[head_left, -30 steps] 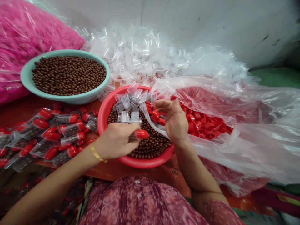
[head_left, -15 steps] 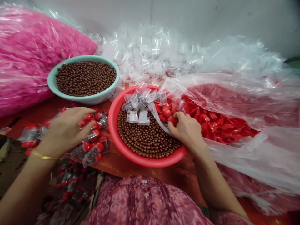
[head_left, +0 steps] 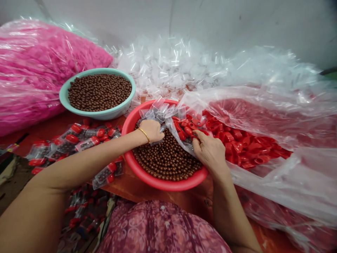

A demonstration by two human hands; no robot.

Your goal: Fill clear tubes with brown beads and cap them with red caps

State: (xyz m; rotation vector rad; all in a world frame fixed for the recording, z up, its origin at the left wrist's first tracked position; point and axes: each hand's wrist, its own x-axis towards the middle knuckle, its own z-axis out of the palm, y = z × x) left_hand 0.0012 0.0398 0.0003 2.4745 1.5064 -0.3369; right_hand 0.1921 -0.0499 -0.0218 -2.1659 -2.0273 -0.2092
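A red basin (head_left: 168,186) holds brown beads (head_left: 168,160), with a cluster of clear plastic tubes (head_left: 155,112) on top at its far side. My left hand (head_left: 152,131), a gold bangle at its wrist, is closed over the tubes. A clear tube shows at its fingertips, partly hidden by the hand. Over the basin's right rim, my right hand (head_left: 210,147) pinches a red plastic cap (head_left: 195,133) between thumb and forefinger. Loose red caps (head_left: 237,140) spill out of a clear bag (head_left: 268,158) beside that hand.
Filled tubes with red caps (head_left: 71,138) lie in a pile on the left, partly behind my left arm. A light-blue basin (head_left: 129,100) of brown beads stands farther back. Behind are a bag of pink pieces (head_left: 52,63) and a heap of clear tubes (head_left: 179,63).
My left hand has moved right, from above the capped tubes to the clear tubes in the red basin, and closed there. My right hand stays at the red caps.
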